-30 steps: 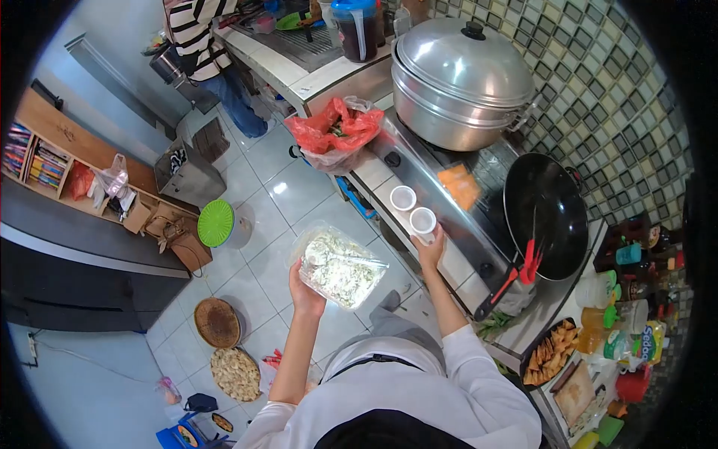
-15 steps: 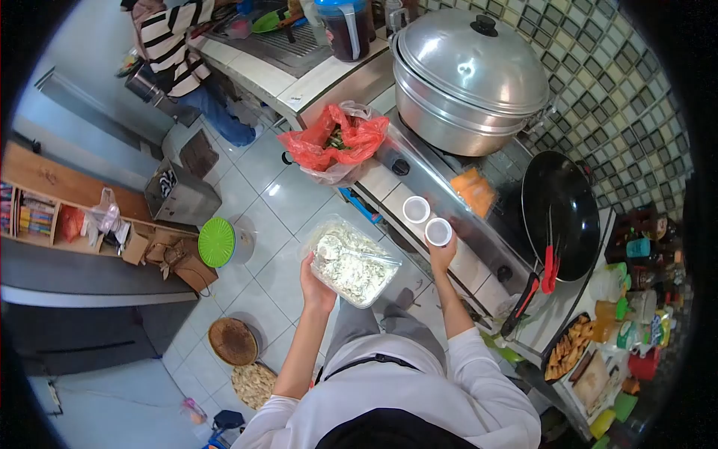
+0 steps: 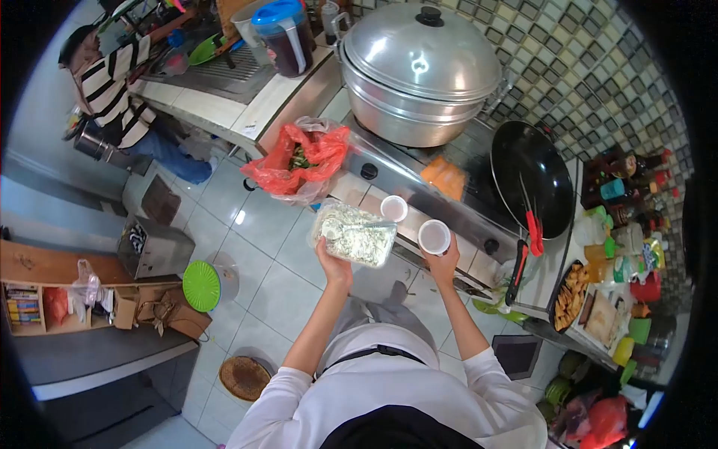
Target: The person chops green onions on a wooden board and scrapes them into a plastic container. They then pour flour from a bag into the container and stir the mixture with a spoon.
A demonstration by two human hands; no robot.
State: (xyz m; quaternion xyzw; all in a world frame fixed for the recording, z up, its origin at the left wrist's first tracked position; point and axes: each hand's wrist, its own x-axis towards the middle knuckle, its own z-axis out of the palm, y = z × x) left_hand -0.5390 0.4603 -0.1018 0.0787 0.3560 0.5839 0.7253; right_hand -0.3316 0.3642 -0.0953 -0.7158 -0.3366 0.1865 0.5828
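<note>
In my left hand (image 3: 333,266) is a clear plastic food container (image 3: 357,236) filled with white, crumbly, shredded-looking food; a clear strip, perhaps a utensil, lies across its top. My right hand (image 3: 444,263) has its fingers around a small white plastic cup (image 3: 434,236), held upright with its mouth facing me. The inside of that cup looks bare. Between the container and the held cup, a second white cup (image 3: 393,209) stands on the tiled counter edge (image 3: 372,202), just beyond the container's corner.
A large lidded aluminium steamer (image 3: 419,75) and a black wok (image 3: 529,179) with red-handled tongs (image 3: 534,233) sit on the stove. A red plastic bag (image 3: 299,161) is at the counter's end. Another person (image 3: 120,97) stands by the sink. Bottles (image 3: 628,191) line the right.
The container has risen toward the counter edge beside the standing cup. The cup in my right hand has drawn apart from the standing cup. The view has shifted.
</note>
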